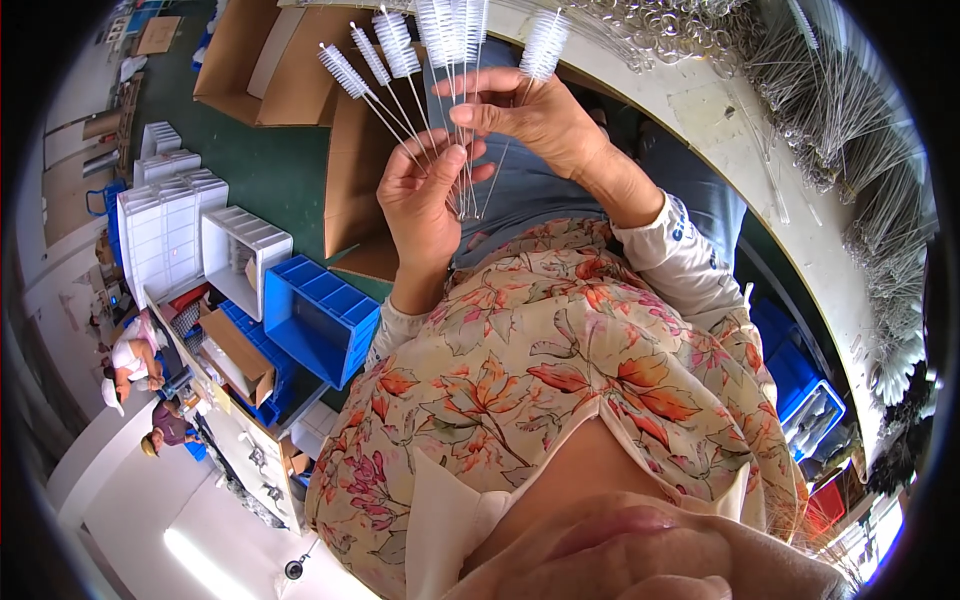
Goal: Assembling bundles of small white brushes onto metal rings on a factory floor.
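Note:
My left hand [425, 195] is closed around the thin wire stems of several white-bristled bottle brushes [398, 46]. Their bristle heads fan out above the fingers, some thin and some thick, and looped stem ends show below the hand. My right hand [545, 125] reaches across from the right, thumb and fingers closing on stems just above the left hand. One thick brush [545, 46] stands apart from the bunch, its stem passing behind the right hand. Exactly which stems the right fingers grip is partly hidden.
Along the right curves a pale worktable [740, 150] with piles of wire brushes [840, 100]. Open cardboard boxes [365, 170] stand on the green floor beyond my left hand. White crates [245, 255] and a blue crate [320, 315] are at left; two people work farther off.

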